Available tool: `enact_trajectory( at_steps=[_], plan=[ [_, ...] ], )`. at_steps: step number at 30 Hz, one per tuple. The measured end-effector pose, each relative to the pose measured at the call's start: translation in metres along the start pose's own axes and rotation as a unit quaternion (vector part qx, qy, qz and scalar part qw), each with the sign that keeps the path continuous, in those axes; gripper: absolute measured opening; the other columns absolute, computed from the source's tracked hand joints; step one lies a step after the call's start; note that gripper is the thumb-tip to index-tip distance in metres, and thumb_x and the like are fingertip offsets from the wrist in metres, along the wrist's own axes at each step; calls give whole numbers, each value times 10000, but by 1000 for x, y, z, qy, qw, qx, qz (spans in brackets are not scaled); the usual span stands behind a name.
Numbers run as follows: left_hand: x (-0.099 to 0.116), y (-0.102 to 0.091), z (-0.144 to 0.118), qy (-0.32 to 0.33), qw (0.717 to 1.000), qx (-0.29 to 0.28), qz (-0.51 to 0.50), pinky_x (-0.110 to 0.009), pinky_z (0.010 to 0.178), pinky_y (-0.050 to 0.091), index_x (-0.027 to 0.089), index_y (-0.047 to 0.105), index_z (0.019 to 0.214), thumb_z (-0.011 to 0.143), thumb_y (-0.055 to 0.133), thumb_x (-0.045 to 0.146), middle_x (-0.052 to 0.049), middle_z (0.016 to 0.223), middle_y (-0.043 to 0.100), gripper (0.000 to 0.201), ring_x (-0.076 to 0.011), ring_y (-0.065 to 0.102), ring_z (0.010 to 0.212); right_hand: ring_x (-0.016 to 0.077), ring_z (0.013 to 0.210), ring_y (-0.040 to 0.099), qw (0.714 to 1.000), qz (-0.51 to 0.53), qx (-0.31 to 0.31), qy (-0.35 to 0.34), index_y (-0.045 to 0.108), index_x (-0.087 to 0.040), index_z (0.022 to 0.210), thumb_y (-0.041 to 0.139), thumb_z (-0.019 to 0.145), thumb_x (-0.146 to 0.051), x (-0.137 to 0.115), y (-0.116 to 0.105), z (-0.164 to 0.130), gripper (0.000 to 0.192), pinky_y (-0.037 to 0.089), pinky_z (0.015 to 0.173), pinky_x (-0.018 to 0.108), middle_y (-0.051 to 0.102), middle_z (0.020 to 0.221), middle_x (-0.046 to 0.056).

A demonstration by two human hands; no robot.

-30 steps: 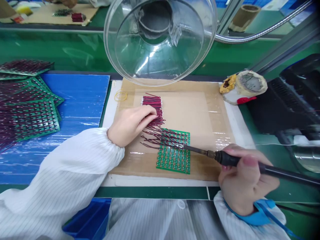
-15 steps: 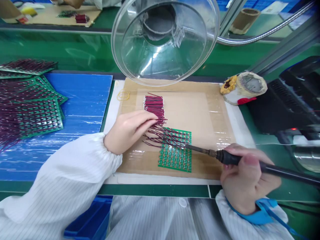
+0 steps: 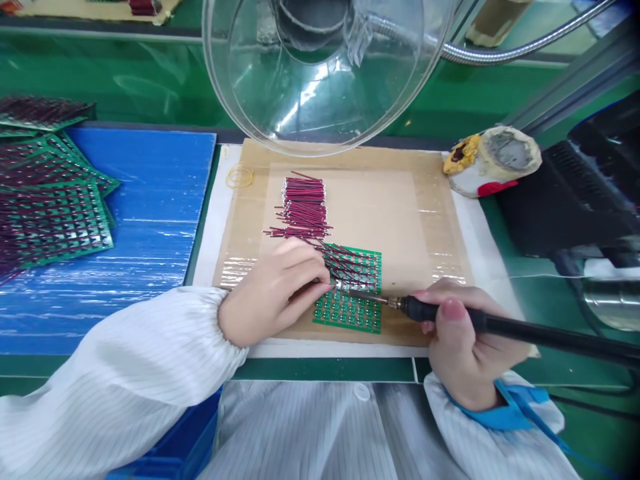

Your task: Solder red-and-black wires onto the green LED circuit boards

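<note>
A green circuit board [image 3: 347, 319] lies on the cardboard sheet, with dark red wires attached across its upper rows. My left hand [image 3: 280, 290] pinches at the board's left side, fingertips closed on what appears to be a wire, mostly hidden by the fingers. In my right hand [image 3: 465, 340] is a soldering iron [image 3: 420, 311], held like a pen. Its tip reaches leftward over the board to a spot close beside my left fingertips. Just above the board lies a bundle of short dark red wires [image 3: 304, 200] with bare silvery ends.
Wired boards [image 3: 55, 220] are piled on a blue sheet [image 3: 150, 200] at left. A clear hood [image 3: 320, 120] hangs over the back. A whitish round container [image 3: 507, 163] with a yellow sponge stands at right, beside a black device [image 3: 550, 200]. A yellow rubber band [image 3: 240, 176] lies near the wires.
My left hand has moved from the wire bundle down to the board. The soldering iron's tip has shifted left along the board toward it. The whole view has tilted slightly.
</note>
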State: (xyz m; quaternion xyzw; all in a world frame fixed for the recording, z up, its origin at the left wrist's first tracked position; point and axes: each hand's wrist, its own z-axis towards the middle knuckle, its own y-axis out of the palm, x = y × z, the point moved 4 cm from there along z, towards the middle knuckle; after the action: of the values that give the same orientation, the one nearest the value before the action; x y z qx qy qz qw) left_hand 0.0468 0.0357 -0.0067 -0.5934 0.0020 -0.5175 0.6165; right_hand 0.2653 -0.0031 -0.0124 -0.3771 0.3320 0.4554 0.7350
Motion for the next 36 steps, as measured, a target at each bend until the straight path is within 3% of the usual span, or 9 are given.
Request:
enact_trajectory(
  at_steps=[6, 14, 19, 28, 36],
  plan=[
    [-1, 3, -1, -38, 999, -9, 22, -360, 875, 407, 146, 623, 860, 916, 533, 177, -52, 959, 564, 110, -184, 493, 958, 86, 461, 496, 1000, -4, -25, 17, 685, -219, 834, 587, 882, -230, 2, 0, 0, 110, 474, 494, 267, 659, 708, -18],
    [-1, 5, -2, -59, 998, -16, 15, -366, 852, 410, 147, 608, 854, 918, 521, 190, -50, 968, 568, 117, -192, 496, 951, 88, 521, 545, 998, -5, -63, 2, 692, -224, 880, 596, 868, -193, 0, 3, 1, 102, 450, 482, 256, 656, 725, -25],
    [-1, 5, -1, -63, 998, -20, 9, -365, 848, 411, 149, 606, 855, 917, 517, 186, -49, 969, 564, 115, -193, 496, 950, 101, 516, 539, 1000, -9, -27, -3, 694, -218, 860, 588, 876, -197, 0, 1, 2, 109, 434, 482, 272, 639, 688, -20],
    [-2, 6, 0, -69, 997, -13, 15, -378, 846, 416, 150, 594, 844, 909, 517, 183, -59, 961, 575, 106, -205, 500, 949, 101, 497, 526, 998, -27, -48, 2, 696, -240, 864, 605, 849, -215, -1, 3, 1, 95, 439, 462, 266, 654, 701, -26],
    [7, 2, 1, -71, 995, -18, 62, -390, 856, 420, 149, 605, 841, 904, 532, 185, -56, 969, 582, 103, -219, 514, 982, 82, 389, 484, 991, 11, 135, 11, 669, -182, 682, 605, 850, -286, 5, -4, 6, 208, 304, 320, 233, 593, 579, -15]
  ],
)
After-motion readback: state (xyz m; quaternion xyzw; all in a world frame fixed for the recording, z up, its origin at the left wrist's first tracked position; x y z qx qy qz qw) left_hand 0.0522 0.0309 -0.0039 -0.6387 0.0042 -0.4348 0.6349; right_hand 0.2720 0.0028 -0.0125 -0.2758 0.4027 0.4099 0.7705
